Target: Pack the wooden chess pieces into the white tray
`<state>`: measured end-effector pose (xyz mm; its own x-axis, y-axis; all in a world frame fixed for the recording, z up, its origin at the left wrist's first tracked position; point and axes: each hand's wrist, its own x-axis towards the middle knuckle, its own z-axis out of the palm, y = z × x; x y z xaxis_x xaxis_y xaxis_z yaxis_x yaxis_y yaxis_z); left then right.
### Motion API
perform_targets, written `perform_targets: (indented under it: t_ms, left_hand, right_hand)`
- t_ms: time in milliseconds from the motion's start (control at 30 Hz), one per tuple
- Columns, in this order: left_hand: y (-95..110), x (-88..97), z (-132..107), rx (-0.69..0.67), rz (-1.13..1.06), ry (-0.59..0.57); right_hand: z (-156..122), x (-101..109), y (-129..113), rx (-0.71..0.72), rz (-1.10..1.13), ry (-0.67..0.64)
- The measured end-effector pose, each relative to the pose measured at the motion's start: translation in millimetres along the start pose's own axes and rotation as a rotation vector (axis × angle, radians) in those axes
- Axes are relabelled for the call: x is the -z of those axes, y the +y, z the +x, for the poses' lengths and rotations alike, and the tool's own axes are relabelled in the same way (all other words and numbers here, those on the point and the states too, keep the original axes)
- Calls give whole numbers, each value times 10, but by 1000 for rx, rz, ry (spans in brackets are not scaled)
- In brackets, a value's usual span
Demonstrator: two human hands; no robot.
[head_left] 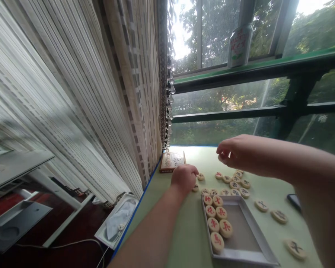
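Observation:
My left hand [183, 178] is low over the table with its fingers curled closed. It is right beside a round xiangqi piece [201, 176] and another piece [195, 188]; whatever its fingers hold, if anything, is hidden. Raised above the far side of the table, my right hand [226, 150] has its fingers bent in a pinch. A small gap shows inside the curl, but I cannot make out anything at the fingertips. A shallow grey box [248, 223] holds two columns of red-lettered pieces [221, 213] along its left side. Black-lettered pieces [235, 185] lie clustered behind it.
A printed box [172, 160] lies at the table's far left corner, near the curtain [139, 93]. Loose pieces [296, 248] are scattered to the right, near a dark flat object [294, 201] partly behind my right arm. A can [240, 46] stands on the window ledge.

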<state>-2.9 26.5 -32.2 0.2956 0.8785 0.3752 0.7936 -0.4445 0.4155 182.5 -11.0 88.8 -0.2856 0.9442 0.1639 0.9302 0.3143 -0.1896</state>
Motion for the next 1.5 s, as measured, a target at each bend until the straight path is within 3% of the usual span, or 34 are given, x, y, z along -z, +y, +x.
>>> perform_targets:
  t_ms: [100, 167, 267, 400, 467, 567, 667, 833, 1000, 1267, 1500]
  left_hand:
    - [13, 3, 0, -13, 19, -23]
    - [23, 1, 0, -27, 38, -37]
    - [42, -5, 1, -49, 64, -42]
    - [70, 0, 4, -66, 95, -61]
    - [81, 9, -3, -65, 104, -72]
    - [94, 21, -27, -66, 118, -74]
    - [111, 25, -55, -76, 135, -66]
    - [138, 32, -65, -79, 159, -77]
    - [157, 55, -63, -91, 155, -28]
    - [216, 47, -108, -155, 133, 0]
    - [229, 54, -126, -179, 127, 15]
  right_hand:
    - [-357, 303, -201, 28, 26, 44]
    - [-553, 319, -274, 87, 96, 24]
    - [-786, 71, -235, 114, 151, -46]
    - [-1043, -445, 7, 154, 199, -146]
    - [-1127, -659, 132, 145, 219, -136]
    - [-1169, -865, 228, 200, 218, -93]
    - [-1162, -931, 212, 263, 171, -82]
    - [-1170, -915, 206, 254, 158, -67]
    - [-1157, -949, 314, 150, 225, -62]
    - [-1183, -866, 287, 144, 298, -163]
    - [-1167, -871, 306, 105, 302, -136]
